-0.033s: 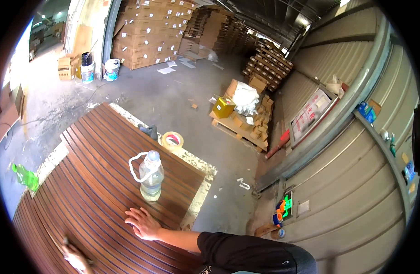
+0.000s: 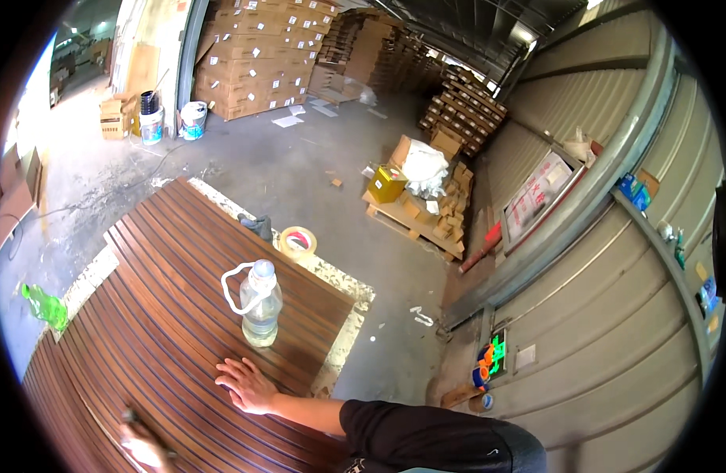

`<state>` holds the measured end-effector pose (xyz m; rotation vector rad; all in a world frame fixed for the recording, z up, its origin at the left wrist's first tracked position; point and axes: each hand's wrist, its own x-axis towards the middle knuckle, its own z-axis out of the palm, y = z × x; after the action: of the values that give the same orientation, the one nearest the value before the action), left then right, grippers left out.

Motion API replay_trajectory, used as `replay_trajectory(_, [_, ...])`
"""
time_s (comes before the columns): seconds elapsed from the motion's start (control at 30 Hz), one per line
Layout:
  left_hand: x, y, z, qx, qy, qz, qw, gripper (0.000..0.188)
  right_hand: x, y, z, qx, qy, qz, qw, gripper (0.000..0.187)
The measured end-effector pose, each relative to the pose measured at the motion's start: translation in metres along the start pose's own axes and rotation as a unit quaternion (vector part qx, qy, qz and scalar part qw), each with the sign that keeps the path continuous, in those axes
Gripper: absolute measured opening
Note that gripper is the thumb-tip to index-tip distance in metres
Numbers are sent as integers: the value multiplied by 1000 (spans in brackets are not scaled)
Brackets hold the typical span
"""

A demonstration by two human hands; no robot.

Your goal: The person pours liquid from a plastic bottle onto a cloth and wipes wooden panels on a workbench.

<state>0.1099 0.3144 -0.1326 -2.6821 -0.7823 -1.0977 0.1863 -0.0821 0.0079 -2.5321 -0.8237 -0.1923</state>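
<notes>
My right hand (image 2: 248,386) rests palm down on the dark brown slatted wood panel (image 2: 181,307), fingers spread and holding nothing. Close beyond it stands a clear plastic bottle (image 2: 262,319) with a bluish cap and a white loop handle, upright on the slats. My left hand (image 2: 146,448), blurred at the lower left, is closed low over the same panel. Dark bits show at either side of it, but what it grips is too smeared to name.
A roll of tape (image 2: 298,243) and dark cloth lie along the bench's pale, stained far edge (image 2: 331,272). A green bottle (image 2: 46,307) sits at the left edge. Beyond are a pallet (image 2: 410,221) with a yellow tin, buckets (image 2: 193,121) and stacked cartons (image 2: 260,63). A metal wall runs along the right.
My left hand has shifted slightly to the right across the slats. My right hand and the bottle stay in place.
</notes>
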Motion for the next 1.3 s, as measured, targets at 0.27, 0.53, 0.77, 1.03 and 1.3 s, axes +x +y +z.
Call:
replay_trajectory(0.27, [-141, 189, -219, -365, -329, 172, 854, 25, -12, 12, -10, 20, 32, 16, 999, 40])
replay_trajectory(0.53, [-37, 137, -262, -154, -253, -192, 935, 27, -6, 8, -20, 22, -129, 27, 991, 55])
replay_trajectory(0.77, [-20, 195, -335, -112, -272, -322, 900, 37, -23, 42, -45, 78, -228, -86, 967, 81])
replay_trajectory(1.03, [-37, 250, -357, -122, -256, -384, 879, 48, -46, 84, -53, 89, -250, -183, 947, 87])
replay_trajectory(1.3, [-129, 303, -302, -134, -127, -14, 983, 22, -39, 111, -54, 77, -234, -240, 939, 86])
